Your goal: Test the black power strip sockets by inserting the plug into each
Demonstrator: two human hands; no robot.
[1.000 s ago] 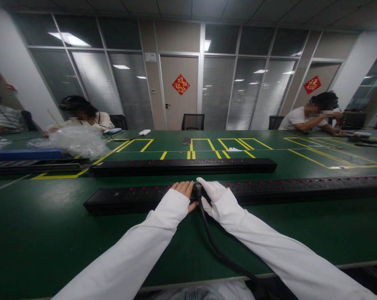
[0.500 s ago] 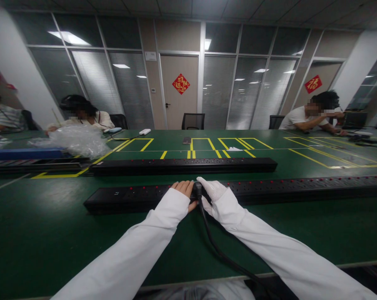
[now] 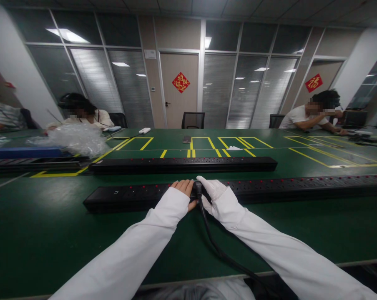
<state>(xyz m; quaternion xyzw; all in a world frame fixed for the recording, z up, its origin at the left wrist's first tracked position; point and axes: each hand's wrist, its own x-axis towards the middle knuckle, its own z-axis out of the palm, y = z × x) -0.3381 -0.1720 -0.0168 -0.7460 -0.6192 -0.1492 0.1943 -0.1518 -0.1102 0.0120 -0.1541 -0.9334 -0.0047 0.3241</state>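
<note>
A long black power strip (image 3: pixel 288 188) with a row of sockets and red dots lies across the green table in front of me. A black plug (image 3: pixel 197 188) sits at the strip, its thick cord (image 3: pixel 212 241) running down toward me past the table edge. My left hand (image 3: pixel 184 191), bare below a white sleeve, wraps over the strip just left of the plug, thumb on the near side. My right hand (image 3: pixel 213 191), in a white dotted glove, closes around the plug's right side, index finger reaching over its top. The plug's pins are hidden.
Behind lies a second black power strip (image 3: pixel 182 164), parallel. Yellow tape marks (image 3: pixel 204 138) cover the far table. Crumpled clear plastic (image 3: pixel 77 139) and a blue bar (image 3: pixel 26 152) are at left. A person (image 3: pixel 85 113) sits far left, another (image 3: pixel 316 111) far right.
</note>
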